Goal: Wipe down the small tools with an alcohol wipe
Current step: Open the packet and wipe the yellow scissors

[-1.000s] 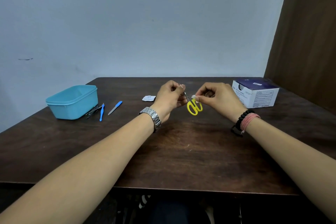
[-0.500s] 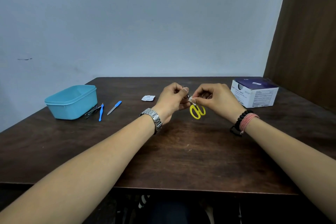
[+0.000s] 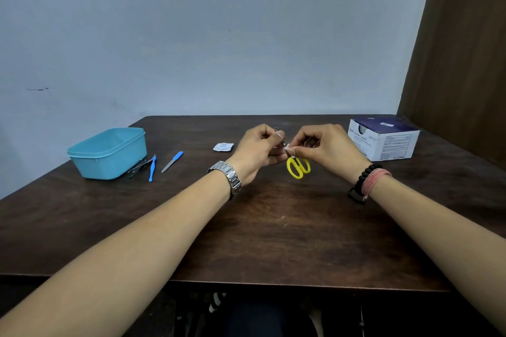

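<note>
Small yellow-handled scissors (image 3: 298, 167) hang handles-down above the middle of the table. My left hand (image 3: 257, 152) pinches their blade end, which is mostly hidden by my fingers. My right hand (image 3: 325, 149) pinches a small white alcohol wipe (image 3: 288, 147) against the blades just above the handles. More small tools lie at the left: a blue-handled nail file (image 3: 172, 161), a thin blue tool (image 3: 152, 168) and some dark metal tools (image 3: 138, 166) beside the tub.
A teal plastic tub (image 3: 108, 154) stands at the table's left. A torn white wipe wrapper (image 3: 223, 146) lies behind my left hand. A white and purple swab box (image 3: 383, 139) sits at the far right. The dark wooden table (image 3: 273, 227) ends close to me.
The scissors have shifted slightly right and their handles have swung. My right hand with the wipe has slid a little along the blades toward my left fingers.
</note>
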`<action>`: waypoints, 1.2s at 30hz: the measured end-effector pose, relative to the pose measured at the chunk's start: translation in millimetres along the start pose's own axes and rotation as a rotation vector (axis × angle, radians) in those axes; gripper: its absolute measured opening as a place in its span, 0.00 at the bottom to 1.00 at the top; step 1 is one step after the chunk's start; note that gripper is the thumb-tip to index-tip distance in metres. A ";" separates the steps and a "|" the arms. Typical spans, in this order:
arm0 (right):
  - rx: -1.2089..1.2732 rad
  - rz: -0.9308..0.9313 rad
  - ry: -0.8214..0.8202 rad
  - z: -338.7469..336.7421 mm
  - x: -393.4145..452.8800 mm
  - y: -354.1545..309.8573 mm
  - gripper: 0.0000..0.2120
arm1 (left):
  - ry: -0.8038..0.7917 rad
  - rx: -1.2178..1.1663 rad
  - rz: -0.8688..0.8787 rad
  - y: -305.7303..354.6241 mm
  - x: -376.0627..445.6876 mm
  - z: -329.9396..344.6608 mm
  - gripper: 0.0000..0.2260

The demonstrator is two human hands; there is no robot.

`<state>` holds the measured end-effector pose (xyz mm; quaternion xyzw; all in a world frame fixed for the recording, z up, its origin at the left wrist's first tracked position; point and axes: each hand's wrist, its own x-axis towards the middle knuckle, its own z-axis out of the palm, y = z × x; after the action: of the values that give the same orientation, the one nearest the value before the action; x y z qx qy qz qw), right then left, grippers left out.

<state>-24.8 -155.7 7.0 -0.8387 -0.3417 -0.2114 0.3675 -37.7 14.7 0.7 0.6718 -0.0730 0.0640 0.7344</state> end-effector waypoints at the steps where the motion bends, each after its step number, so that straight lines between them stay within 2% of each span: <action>1: 0.000 -0.003 -0.017 -0.1 0.1 -0.6 0.03 | 0.016 -0.009 0.002 1.2 0.8 -1.9 0.09; 4: -0.010 -0.025 -0.068 1.4 -0.5 -1.5 0.02 | 0.031 -0.002 -0.008 1.0 1.9 -6.1 0.10; 9: 0.007 -0.050 -0.016 2.1 -0.9 -0.8 0.03 | -0.014 0.020 -0.024 -2.2 0.0 -1.2 0.09; 15: 0.045 -0.065 -0.082 4.9 -1.7 -5.1 0.03 | 0.058 0.052 0.004 -0.4 2.4 -4.9 0.08; 27: -0.031 0.032 0.110 4.3 1.7 3.1 0.03 | 0.030 0.008 -0.006 1.7 -1.0 -1.5 0.07; 33: -0.013 -0.080 -0.065 2.5 -1.0 -0.8 0.04 | 0.069 0.029 0.013 1.1 1.5 -4.2 0.08; 36: -0.025 -0.066 -0.013 2.8 1.3 1.0 0.03 | 0.047 0.029 0.009 0.5 1.4 -3.9 0.08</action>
<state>-22.9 -153.5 5.6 -0.8328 -0.3690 -0.2225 0.3475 -36.4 18.6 1.1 0.6802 -0.0578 0.0840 0.7259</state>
